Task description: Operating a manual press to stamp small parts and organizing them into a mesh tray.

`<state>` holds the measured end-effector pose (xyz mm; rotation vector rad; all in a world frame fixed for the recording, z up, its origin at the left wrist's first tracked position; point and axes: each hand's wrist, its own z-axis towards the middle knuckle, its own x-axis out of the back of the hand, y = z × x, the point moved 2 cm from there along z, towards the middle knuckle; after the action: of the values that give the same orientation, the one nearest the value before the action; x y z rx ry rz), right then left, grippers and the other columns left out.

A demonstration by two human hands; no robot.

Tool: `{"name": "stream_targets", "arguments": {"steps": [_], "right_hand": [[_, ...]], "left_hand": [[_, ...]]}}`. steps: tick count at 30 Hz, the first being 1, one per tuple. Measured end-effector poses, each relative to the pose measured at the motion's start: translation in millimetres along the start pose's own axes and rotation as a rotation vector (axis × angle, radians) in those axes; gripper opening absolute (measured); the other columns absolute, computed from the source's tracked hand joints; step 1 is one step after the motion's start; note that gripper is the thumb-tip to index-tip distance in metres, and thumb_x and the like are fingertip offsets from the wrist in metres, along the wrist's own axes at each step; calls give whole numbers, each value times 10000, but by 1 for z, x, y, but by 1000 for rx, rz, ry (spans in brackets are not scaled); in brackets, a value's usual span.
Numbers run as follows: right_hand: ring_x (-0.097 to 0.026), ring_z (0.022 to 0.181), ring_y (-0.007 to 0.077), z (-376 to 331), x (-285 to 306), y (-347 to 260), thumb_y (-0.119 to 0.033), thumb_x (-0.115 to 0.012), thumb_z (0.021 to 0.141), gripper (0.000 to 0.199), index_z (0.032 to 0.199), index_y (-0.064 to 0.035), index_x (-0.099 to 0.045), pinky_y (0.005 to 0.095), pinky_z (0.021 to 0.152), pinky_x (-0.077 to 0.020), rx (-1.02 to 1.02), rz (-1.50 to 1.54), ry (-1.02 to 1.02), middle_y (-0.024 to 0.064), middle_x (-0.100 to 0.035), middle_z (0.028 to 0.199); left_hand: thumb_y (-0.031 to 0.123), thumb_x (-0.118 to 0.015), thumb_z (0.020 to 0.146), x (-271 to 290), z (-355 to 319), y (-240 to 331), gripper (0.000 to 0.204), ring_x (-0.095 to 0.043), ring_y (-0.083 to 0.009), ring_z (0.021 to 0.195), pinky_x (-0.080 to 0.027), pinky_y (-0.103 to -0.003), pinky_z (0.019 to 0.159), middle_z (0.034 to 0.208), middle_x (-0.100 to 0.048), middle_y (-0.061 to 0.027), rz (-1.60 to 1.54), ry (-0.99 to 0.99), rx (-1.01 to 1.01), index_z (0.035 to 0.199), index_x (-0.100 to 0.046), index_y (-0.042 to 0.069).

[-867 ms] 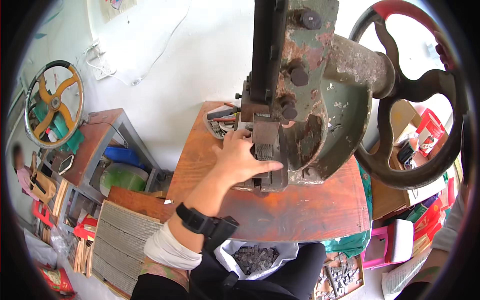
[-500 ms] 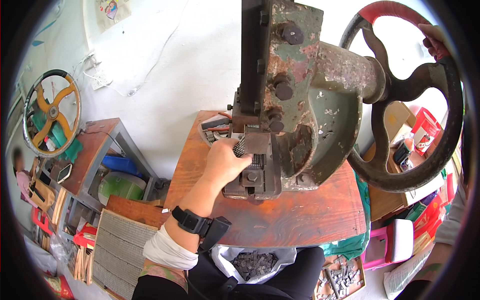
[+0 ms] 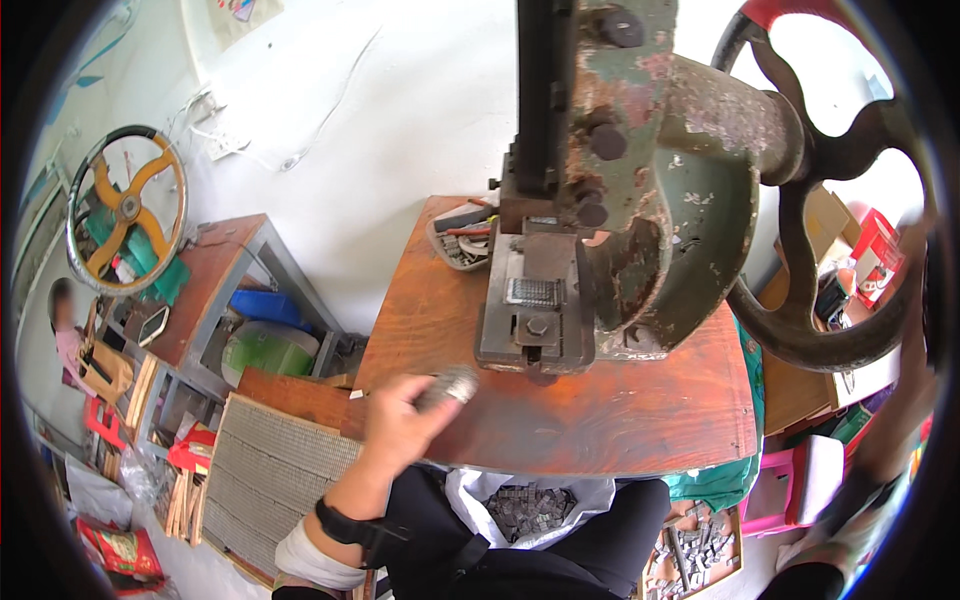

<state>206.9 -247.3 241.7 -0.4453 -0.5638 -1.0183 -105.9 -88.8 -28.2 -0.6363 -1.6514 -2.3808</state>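
My left hand (image 3: 392, 425) is closed round a small grey metal piece (image 3: 450, 387), blurred, above the front left of the wooden table (image 3: 630, 420). A green, paint-worn hand press (image 3: 620, 120) stands on that table. Under its ram, a grey metal die block (image 3: 510, 335) carries a small ribbed metal plate (image 3: 535, 292). At the right edge my right hand (image 3: 915, 260) is smeared by motion beside the press's large handwheel (image 3: 795, 260); its fingers cannot be made out. A white bag (image 3: 466, 492) full of small metal pieces (image 3: 525, 510) rests between my legs.
A tray of tools (image 3: 450, 252) sits at the table's back left. To the left lies a board (image 3: 270, 480) covered with rows of small pieces. A box of loose metal parts (image 3: 690, 550) is on the floor, near a pink stool (image 3: 790, 490). Another handwheel (image 3: 128, 207) stands far left.
My left hand has drawn back from the die toward me, with a metal piece in it. My right hand has come down from the handwheel's upper rim. The view has shifted somewhat.
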Motion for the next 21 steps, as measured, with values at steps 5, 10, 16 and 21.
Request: {"name": "stream_targets", "arguments": {"steps": [5, 10, 16, 21], "right_hand": [[-600, 908, 312, -119, -176, 3, -108, -792, 637, 427, 1034, -54, -645, 425, 797, -486, -62, 383, -370, 127, -633, 1022], [-550, 1063, 344, -157, -257, 3, -81, -761, 669, 566, 1203, -72, -574, 417, 946, -431, -234, 484, -455, 129, -571, 1205], [-546, 1085, 330, -153, -264, 8, -44, -754, 677, 510, 1162, -51, -593, 398, 944, -441, -320, 532, -445, 138, -615, 1126], [-555, 1065, 322, -155, -267, 4, -52, -752, 678, 514, 1166, -64, -591, 382, 924, -452, -448, 500, -394, 131, -632, 1085]], "left_hand": [[242, -780, 677, -61, -15, 12, 466, -563, -330, 916, -457, -418, 789, 967, -594, -134, 330, -146, -470, 1030, -605, -8], [256, -776, 678, -57, -19, 10, 602, -524, -334, 1005, -426, -408, 865, 1065, -572, -131, 302, -254, -444, 1169, -552, -11], [137, -772, 685, -55, -20, 3, 644, -549, -339, 963, -445, -423, 859, 1048, -600, -151, 140, -237, -393, 1251, -501, -7], [112, -783, 663, -53, -19, 3, 685, -552, -347, 964, -456, -427, 855, 1087, -606, -164, 113, -228, -327, 1269, -485, -1]]}}
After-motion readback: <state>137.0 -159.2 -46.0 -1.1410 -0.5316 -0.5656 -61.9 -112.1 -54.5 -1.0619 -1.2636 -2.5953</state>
